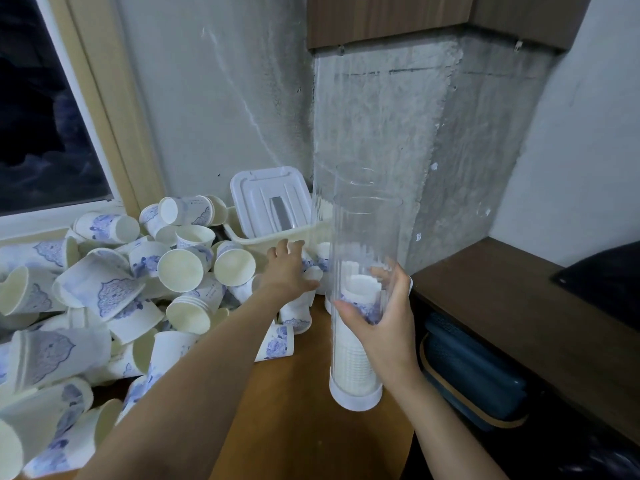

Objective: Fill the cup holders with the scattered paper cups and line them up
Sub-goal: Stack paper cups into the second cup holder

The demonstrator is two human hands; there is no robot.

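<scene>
A clear tube cup holder (363, 237) with a white base stands on the wooden table (294, 410), holding a stack of white cups in its lower part. My right hand (384, 323) grips this tube at mid height. A second clear holder (323, 216) stands just behind it. My left hand (289, 268) reaches forward with fingers spread toward a paper cup (311, 273) near the holders; whether it touches the cup is unclear. A big heap of white paper cups with blue prints (104, 299) covers the table's left side.
A cream plastic basket (249, 237) with a white lid (270, 199) leaning in it sits against the wall behind the heap. A window frame is at the left. At right, a dark wooden shelf (519, 306) stands with a blue case (474, 375) beneath it.
</scene>
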